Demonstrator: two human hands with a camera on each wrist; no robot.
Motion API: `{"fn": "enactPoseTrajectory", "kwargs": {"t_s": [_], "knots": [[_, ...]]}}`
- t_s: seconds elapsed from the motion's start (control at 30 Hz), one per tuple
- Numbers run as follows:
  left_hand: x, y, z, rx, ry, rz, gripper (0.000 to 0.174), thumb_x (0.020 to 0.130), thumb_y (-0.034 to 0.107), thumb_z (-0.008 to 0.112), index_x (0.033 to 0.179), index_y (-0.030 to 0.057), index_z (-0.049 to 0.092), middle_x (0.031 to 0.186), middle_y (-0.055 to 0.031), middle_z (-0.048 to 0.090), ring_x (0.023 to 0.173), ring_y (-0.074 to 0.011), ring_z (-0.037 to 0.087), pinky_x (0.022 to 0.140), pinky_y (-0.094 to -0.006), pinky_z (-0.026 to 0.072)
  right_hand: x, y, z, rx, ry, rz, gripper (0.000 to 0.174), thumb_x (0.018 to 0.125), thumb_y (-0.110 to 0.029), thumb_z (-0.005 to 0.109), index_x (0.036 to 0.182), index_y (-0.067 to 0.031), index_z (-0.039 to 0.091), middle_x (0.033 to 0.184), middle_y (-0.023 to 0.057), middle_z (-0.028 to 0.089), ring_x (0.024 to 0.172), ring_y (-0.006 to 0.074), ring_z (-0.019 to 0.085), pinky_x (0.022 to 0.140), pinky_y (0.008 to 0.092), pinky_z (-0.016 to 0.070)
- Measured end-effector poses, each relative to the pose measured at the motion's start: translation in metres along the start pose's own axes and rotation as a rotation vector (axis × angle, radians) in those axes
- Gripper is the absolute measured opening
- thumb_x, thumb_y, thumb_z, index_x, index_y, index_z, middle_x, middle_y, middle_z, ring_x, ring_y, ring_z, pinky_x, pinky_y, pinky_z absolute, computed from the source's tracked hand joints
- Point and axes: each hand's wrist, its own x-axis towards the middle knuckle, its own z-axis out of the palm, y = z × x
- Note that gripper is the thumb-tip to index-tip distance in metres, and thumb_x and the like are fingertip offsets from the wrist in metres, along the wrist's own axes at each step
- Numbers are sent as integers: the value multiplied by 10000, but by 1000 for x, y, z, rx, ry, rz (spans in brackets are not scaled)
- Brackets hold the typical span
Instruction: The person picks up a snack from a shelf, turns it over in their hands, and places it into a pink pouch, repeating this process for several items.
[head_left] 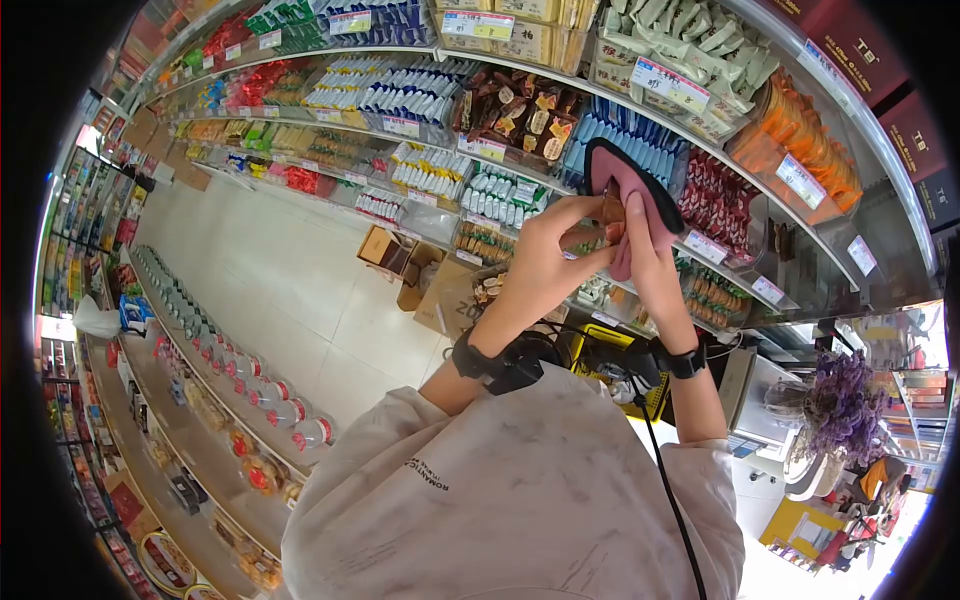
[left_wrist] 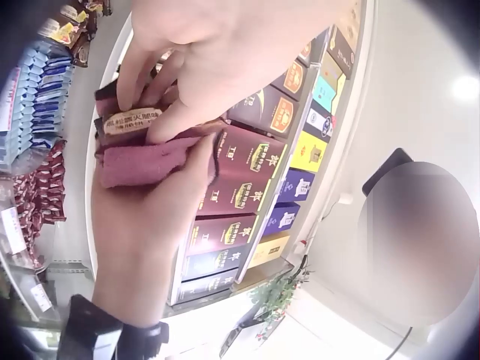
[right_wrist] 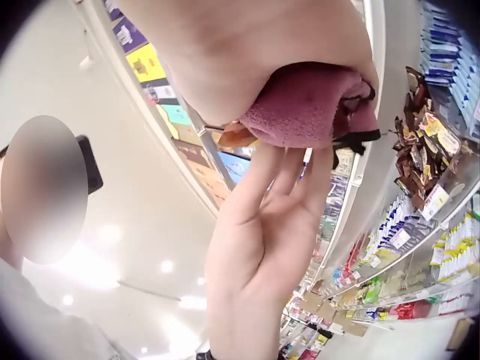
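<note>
In front of the snack shelves, both hands meet around a folded pink cloth piece (head_left: 664, 232) with thick black edging. My right hand (head_left: 650, 270) grips it, thumb lying along its near face. The fingers of my left hand (head_left: 545, 255) pinch a small brown snack packet (left_wrist: 131, 122) with a pale printed label, set against the cloth's fold. In the right wrist view the cloth (right_wrist: 296, 109) bulges out under the right hand, with the left fingers (right_wrist: 289, 176) behind its lower edge. Part of the packet is hidden by fingers and cloth.
Tiered shelves hold bins of wrapped snacks, with blue packets (head_left: 625, 140) and red packets (head_left: 715, 200) close behind the hands. Dark red boxes (head_left: 850, 50) stand at upper right. A yellow basket (head_left: 600, 345) and cardboard boxes (head_left: 385, 248) sit low down. Dried purple flowers (head_left: 845, 400) stand at right.
</note>
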Motion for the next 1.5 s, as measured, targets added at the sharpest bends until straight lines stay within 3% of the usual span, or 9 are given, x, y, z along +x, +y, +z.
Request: {"fn": "enactPoseTrajectory", "kwargs": {"t_s": [0.13, 0.43, 0.63, 0.77, 0.97, 1.07, 1.17, 1.37, 1.5], "knots": [[1, -6, -10, -304, -6, -94, 363, 871, -59, 702, 1215, -48, 585, 1150, -55, 601, 1090, -133, 596, 888, -288, 571, 10, 0, -13, 13, -162, 220, 334, 1025, -352, 589, 1192, -65, 626, 787, -56, 582, 638, 24, 503, 545, 202, 403], [-1, -1, -25, -362, 82, -238, 239, 955, 110, 675, 1136, -42, 641, 1043, -47, 678, 954, -124, 658, 814, -299, 590, 10, -18, -13, -271, -147, 11, 296, 951, -312, 711, 1055, -37, 678, 630, -71, 558, 474, 18, 456, 429, 218, 327], [-1, -7, -23, -280, 207, -114, 292, 949, 120, 692, 1178, -48, 621, 1102, -106, 692, 980, -135, 659, 835, -290, 543, 11, 0, -8, -14, -86, -49, 261, 973, -288, 682, 1106, -65, 659, 858, -58, 641, 752, 39, 589, 628, 219, 438], [2, 1, -21, -309, 259, -40, 303, 948, 102, 684, 1193, -51, 595, 1093, -94, 693, 991, -141, 652, 866, -297, 522, -7, -9, 4, 360, -198, 328, 294, 1022, -213, 603, 1277, -70, 574, 965, -7, 657, 833, 59, 624, 719, 259, 504], [3, -17, -22, -93, 235, -147, 361, 960, 156, 671, 1236, -56, 576, 1017, -79, 694, 961, -121, 645, 856, -259, 504, 2, 5, -3, -553, -133, -349, 413, 888, -62, 693, 1274, 14, 568, 1144, 181, 669, 1017, 344, 677, 863, 360, 523], [1, -3, -22, -147, 215, -238, 353, 970, 175, 662, 1232, -51, 594, 1026, -71, 681, 982, -120, 643, 857, -239, 490, -1, 5, -3, -613, -184, -510, 503, 814, -32, 717, 1281, 50, 551, 1175, 237, 639, 1069, 449, 626, 915, 378, 506], [-3, 3, -21, -296, 248, -213, 346, 977, 178, 654, 1240, -44, 610, 1027, -61, 671, 984, -111, 633, 861, -228, 481, -9, -3, 11, -489, -234, -405, 446, 871, -59, 695, 1279, 54, 555, 1197, 236, 628, 1089, 394, 635, 936, 369, 492], [-13, 4, -37, -70, 269, -179, 381, 982, 199, 654, 1266, -54, 627, 1009, -55, 703, 875, -80, 635, 747, -209, 502, 1, 13, 10, -28, -436, 42, 368, 919, -203, 744, 1223, -42, 612, 980, -3, 674, 893, 65, 602, 788, 232, 482], [-22, 6, -64, 18, 266, -224, 374, 974, 207, 668, 1241, -55, 650, 951, -39, 706, 758, -38, 591, 599, -182, 469, 8, 21, 15, -89, -380, 49, 404, 894, -256, 778, 1197, -34, 629, 1022, -4, 661, 891, 60, 580, 784, 243, 498]]}}
